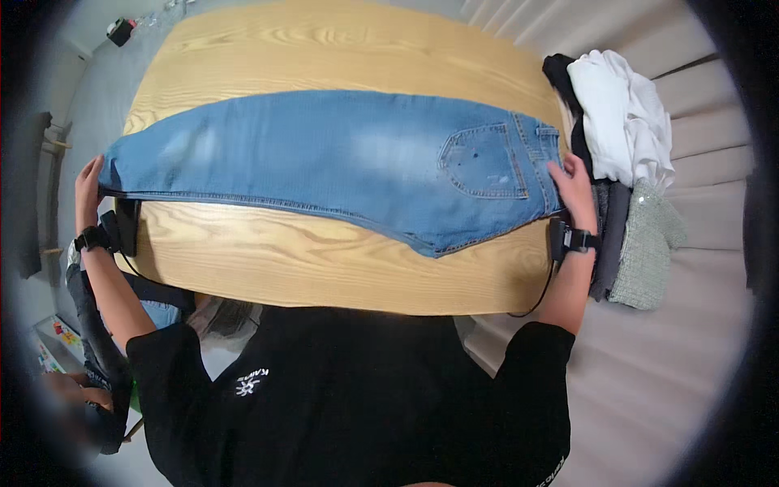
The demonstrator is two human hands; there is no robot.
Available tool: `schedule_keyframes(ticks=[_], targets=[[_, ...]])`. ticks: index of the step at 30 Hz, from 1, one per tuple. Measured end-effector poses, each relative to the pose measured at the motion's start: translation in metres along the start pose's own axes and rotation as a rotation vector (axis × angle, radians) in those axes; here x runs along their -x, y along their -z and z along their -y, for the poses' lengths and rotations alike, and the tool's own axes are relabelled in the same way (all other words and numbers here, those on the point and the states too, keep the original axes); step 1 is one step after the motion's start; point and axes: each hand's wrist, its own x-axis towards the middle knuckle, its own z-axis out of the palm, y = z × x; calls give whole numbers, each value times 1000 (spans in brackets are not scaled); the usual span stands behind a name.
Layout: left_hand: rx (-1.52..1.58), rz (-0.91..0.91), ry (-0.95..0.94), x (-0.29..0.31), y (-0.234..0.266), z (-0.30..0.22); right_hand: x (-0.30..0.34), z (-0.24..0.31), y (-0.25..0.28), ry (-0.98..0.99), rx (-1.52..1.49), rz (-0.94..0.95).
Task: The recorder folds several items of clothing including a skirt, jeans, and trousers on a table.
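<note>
A pair of blue jeans (324, 154) lies folded lengthwise across the wooden table (324, 260), with the leg hems at the left and the waistband at the right. A back pocket faces up near the waistband. My left hand (89, 188) is closed on the hem end, at the table's left edge. At the opposite end, my right hand (574, 185) grips the waistband with curled fingers. The fabric lies stretched out between both hands. A black strap with a small dark device sits on each wrist, and a cable hangs from each one.
Beside the table's right edge are a white garment (608, 114), dark garments (613, 235) and a pale green textured garment (645, 252). Light curtains (690, 325) hang along the right. Another person (101, 406) is at the lower left, near some bagged items (227, 321).
</note>
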Motion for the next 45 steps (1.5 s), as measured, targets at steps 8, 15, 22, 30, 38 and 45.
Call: schedule_keyframes(ticks=[8, 15, 22, 30, 38, 45], targets=[[-28, 332, -4, -51, 5, 18, -12, 21, -13, -64, -242, 199], [171, 183, -360, -88, -31, -20, -54, 6, -16, 238, -13, -206], [50, -44, -672, -122, -88, -26, -87, 38, -24, 328, 150, -494], [344, -28, -609, -90, -68, -54, -95, 37, 3, 374, -144, -410], [608, 260, -465, 1, 35, 22, 32, 51, 40, 225, -806, -487], [698, 249, -341, 40, 36, 66, 75, 0, 52, -60, -867, -458]])
